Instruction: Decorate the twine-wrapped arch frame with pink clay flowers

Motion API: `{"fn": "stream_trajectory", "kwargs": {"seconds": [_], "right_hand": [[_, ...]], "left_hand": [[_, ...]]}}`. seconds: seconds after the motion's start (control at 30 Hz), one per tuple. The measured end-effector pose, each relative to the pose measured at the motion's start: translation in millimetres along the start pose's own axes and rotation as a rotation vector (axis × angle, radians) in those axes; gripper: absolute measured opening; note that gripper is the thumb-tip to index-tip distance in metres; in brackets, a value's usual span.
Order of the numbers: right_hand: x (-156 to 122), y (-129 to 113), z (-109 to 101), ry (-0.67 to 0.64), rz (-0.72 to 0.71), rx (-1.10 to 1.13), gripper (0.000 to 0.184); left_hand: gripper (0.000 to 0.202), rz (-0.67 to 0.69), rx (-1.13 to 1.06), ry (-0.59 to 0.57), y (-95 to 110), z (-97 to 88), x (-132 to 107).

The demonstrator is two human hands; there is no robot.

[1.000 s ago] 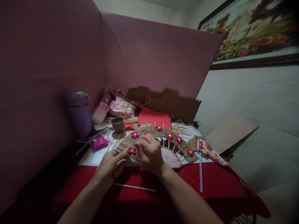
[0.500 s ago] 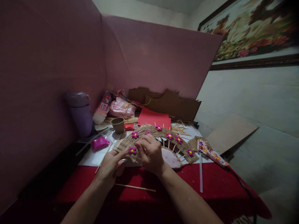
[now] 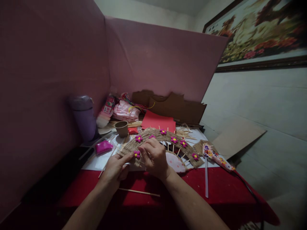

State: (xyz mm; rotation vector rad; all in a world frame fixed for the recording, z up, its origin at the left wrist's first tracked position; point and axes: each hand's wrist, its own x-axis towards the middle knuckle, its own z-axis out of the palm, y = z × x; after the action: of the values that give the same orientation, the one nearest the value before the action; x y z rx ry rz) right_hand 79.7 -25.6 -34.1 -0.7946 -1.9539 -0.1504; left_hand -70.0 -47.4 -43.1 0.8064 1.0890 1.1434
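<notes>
A jute-wrapped arch point(image 3: 165, 138) lies on the table, dotted with several small magenta flowers with yellow centres. Both hands meet at its left end. My left hand point(image 3: 116, 168) has its fingers curled, the fingertips touching one magenta flower point(image 3: 137, 154) at the arch's left foot. My right hand point(image 3: 154, 157) is closed in a pinch right beside that same flower, fingers pressed against the arch. What the pinch holds is hidden. Thin wooden sticks poke out beneath the arch.
A red cloth point(image 3: 192, 198) covers the table front, with a loose stick point(image 3: 139, 192) on it. A purple tumbler point(image 3: 83, 116), small brown cup point(image 3: 122, 127), magenta clay packet point(image 3: 103, 147), red paper point(image 3: 158, 122), cardboard pieces point(image 3: 177, 107) and a patterned tool point(image 3: 216, 157) surround the work. Pink boards point(image 3: 158, 57) wall the back and left.
Both hands stay at the arch's left end; my left hand's fingers have shifted slightly on the flower. The view has drifted a little.
</notes>
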Motion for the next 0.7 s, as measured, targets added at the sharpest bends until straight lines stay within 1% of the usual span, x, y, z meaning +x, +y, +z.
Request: {"fn": "stream_trajectory", "kwargs": {"seconds": [0.1,0.23,0.3,0.37,0.43,0.47,0.5,0.53,0.57,0.6,0.63,0.7], "right_hand": [[-0.3,0.3,0.6,-0.008,-0.002,-0.010,0.026],[-0.2,-0.6,1.1,0.000,0.010,-0.002,0.028],[-0.2,-1.1,0.9,-0.002,0.007,0.006,0.028],[-0.2,-1.3,0.8,-0.008,-0.005,0.002,0.028],[-0.1,-1.4,0.8,-0.009,-0.014,-0.010,0.028],[0.0,-1.4,0.8,-0.007,-0.017,-0.013,0.028],[0.2,-1.4,0.8,-0.002,-0.019,-0.014,0.028],[0.4,-1.4,0.8,0.005,-0.022,-0.013,0.028],[0.6,-1.5,0.7,0.011,-0.025,-0.011,0.029],[0.8,-1.5,0.6,0.015,-0.026,-0.011,0.029],[1.0,-1.4,0.5,0.015,-0.025,-0.012,0.029],[1.0,-1.0,0.1,0.008,-0.023,-0.017,0.029]], "left_hand": [[0.039,0.013,0.029,0.008,-1.0,-1.2,0.0],[0.048,-0.030,0.179,-0.071,-3.5,-10.4,-6.6],[0.046,-0.027,0.305,-0.028,-2.6,-18.8,-11.1],[0.046,0.066,0.520,0.017,2.6,-28.7,-14.4],[0.049,0.216,0.835,0.064,13.7,-38.8,-15.9],[0.047,0.280,1.023,0.123,21.0,-43.4,-15.8],[0.040,0.336,1.191,0.218,29.1,-47.5,-15.1],[0.033,0.361,1.336,0.346,37.2,-51.2,-13.6],[0.031,0.370,1.455,0.434,44.8,-54.3,-11.3],[0.033,0.386,1.547,0.470,51.5,-56.8,-8.1],[0.036,0.431,1.622,0.462,56.7,-58.9,-4.0],[0.040,0.422,1.744,0.428,62.4,-62.1,6.5]]}}
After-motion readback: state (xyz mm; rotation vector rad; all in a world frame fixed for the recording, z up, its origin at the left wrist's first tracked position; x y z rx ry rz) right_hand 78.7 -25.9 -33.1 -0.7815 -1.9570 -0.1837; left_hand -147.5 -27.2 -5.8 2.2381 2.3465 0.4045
